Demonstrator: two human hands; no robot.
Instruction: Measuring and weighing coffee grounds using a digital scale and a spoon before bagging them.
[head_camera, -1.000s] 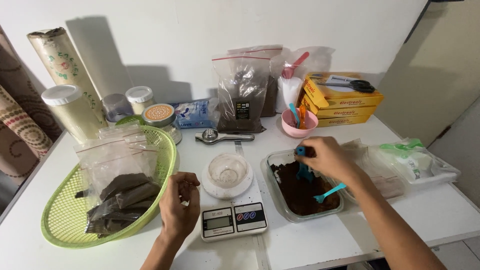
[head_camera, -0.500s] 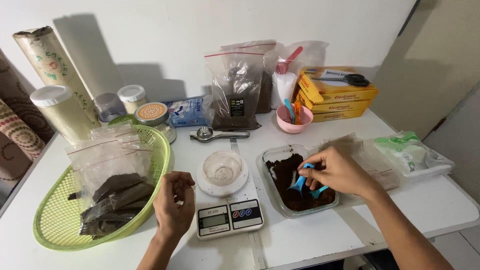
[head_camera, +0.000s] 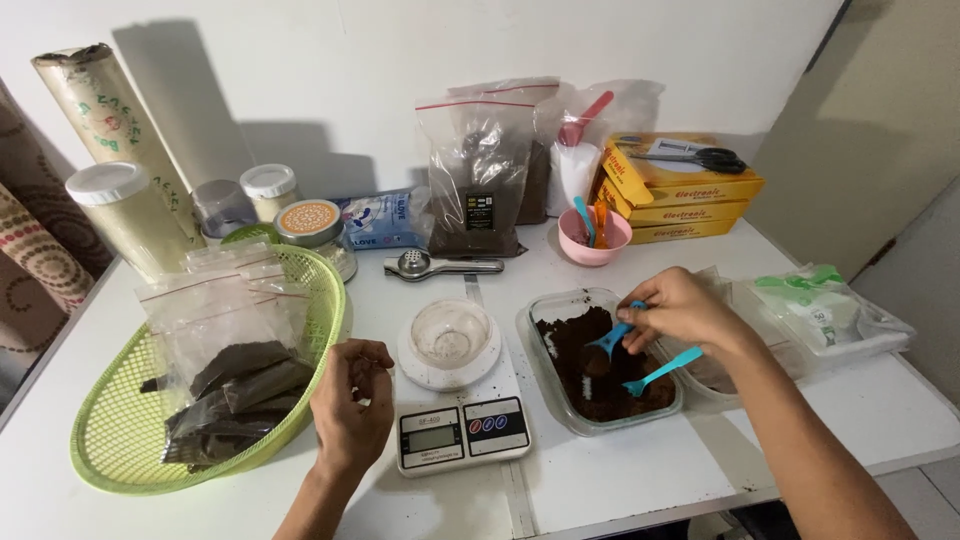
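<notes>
Blue scoop (head_camera: 607, 343) dipped into a clear tub (head_camera: 552, 385) of dark powder, held by the right hand (head_camera: 680, 312).

The tub sits on the white tabletop (head_camera: 880, 415) just right of a small digital scale (head_camera: 462, 430), which carries an empty clear cup (head_camera: 450, 332); the right hand grips the blue scoop and a second blue spoon (head_camera: 662, 369) over the powder; the left hand (head_camera: 352, 415) rests loosely curled, holding nothing visible, between the scale and a green basket (head_camera: 120, 450) of bagged powder; a pink bowl (head_camera: 594, 240) stands behind the tub.
</notes>
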